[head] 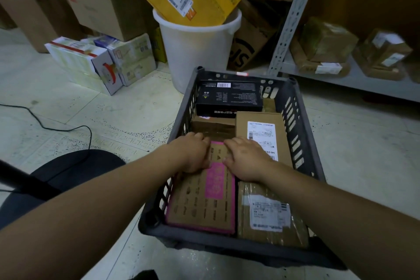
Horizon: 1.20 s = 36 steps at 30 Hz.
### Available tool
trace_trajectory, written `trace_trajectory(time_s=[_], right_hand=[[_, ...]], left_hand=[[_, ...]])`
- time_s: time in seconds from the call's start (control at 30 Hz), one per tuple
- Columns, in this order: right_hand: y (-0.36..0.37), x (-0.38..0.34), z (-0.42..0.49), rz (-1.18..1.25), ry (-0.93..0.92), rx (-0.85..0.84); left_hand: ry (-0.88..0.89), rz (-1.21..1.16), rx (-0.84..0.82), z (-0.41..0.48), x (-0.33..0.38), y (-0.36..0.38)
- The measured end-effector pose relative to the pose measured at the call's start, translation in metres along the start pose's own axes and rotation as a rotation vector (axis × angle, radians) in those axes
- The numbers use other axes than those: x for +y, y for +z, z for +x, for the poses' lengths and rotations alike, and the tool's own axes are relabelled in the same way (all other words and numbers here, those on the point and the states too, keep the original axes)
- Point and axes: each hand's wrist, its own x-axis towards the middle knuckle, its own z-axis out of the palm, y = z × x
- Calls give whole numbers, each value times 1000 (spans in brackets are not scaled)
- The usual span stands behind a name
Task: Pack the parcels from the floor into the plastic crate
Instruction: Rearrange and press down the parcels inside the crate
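Both hands are on the far end of the pink parcel (204, 198), which lies in the near left of the crate (302, 125). The left hand (195, 154) and right hand (246, 159) each have their fingers bent over its far edge, thumbs on top and fingertips hidden. The parcel looks tilted, its far end propped on the brown box (213, 127) behind it. To seat it well, I would draw it toward the near wall until that end drops clear, then press it flat with both palms. It sits just beside the taped parcel (268, 211) on the right, so keep it square to that side and it will not wedge. Slide the fingers out before it settles, or they may be trapped against the brown box. The black box (229, 98) and the labelled box (261, 129) farther back need no shifting.
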Motion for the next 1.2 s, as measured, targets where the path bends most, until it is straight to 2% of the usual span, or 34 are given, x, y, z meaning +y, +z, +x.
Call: trace_trajectory(time_s=[0.17, 0.33, 0.43, 0.57, 0.73, 0.9, 1.03, 1.2], right_hand=[[-9, 15, -4, 116, 29, 42], [-27, 63, 8, 117, 357, 173], [-24, 78, 15, 145, 476, 59], [-13, 84, 21, 250, 453, -8], [-10, 82, 22, 244, 391, 23], [-13, 82, 20, 199, 397, -17], [-16, 72, 19, 81, 354, -24], [-12, 66, 16, -33, 368, -110]], left_hand=[[-31, -83, 24, 15, 3, -7], [-76, -294, 140, 53, 30, -12], [-147, -337, 97, 74, 45, -12], [-146, -354, 13, 87, 49, -5], [-158, -395, 51, 84, 40, -2], [-173, -382, -12, 84, 42, -7], [-152, -377, 28, 67, 24, -11], [-140, -299, -157, 46, 21, -8]])
